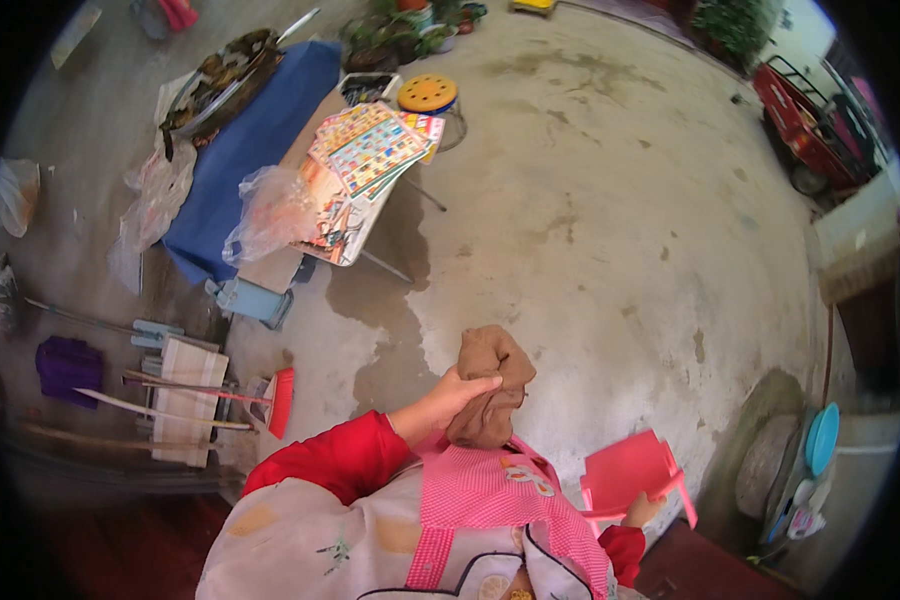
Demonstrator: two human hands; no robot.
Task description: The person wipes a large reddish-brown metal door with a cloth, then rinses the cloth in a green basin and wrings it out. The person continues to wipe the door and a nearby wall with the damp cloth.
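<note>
A bunched brown cloth [495,390] is gripped in my left hand [450,401], in front of the pink checked apron [469,480]. The thumb lies across the cloth and part of it hangs below the hand. My right hand [643,510], low at the right, is closed on the edge of a pink plastic stool [622,472], which is tilted beside my body. Much of that hand is hidden by the stool and the red sleeve.
A folding table [352,255] bears printed sheets [379,150] and a plastic bag [270,214]. Behind it stands a round yellow-topped stool [427,92]. A red dustpan [281,403] and long handles lie left; a blue basin [822,439] and red cart [802,135] are right.
</note>
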